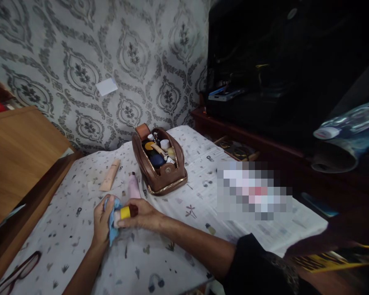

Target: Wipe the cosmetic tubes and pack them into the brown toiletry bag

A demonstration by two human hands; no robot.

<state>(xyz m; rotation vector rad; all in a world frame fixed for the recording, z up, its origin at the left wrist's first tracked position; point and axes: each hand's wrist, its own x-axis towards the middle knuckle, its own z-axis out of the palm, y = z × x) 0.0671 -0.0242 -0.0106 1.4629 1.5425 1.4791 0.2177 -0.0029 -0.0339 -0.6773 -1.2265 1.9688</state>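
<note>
My left hand (102, 219) is closed around a light blue cloth (114, 235), which bunches up between thumb and fingers. Against that cloth, my right hand (144, 215) grips a small bottle with a yellow band (125, 212) and a dark end; its other end is partly hidden by my fingers and the cloth. Just behind my hands lies a pale pink tube (134, 186) with a dark cap. A peach-coloured tube (110, 175) rests to its left. Beyond them stands a brown toiletry bag (166, 182), unzipped, with several cosmetics and a brush inside.
A patterned white cloth (160, 241) covers the table. Eyeglasses (27, 266) lie at the lower left, beside a wooden cabinet (21, 151). To the right are a blurred-out patch, a clear plastic bottle (353, 119) and a dark television (264, 53). Patterned wallpaper backs the table.
</note>
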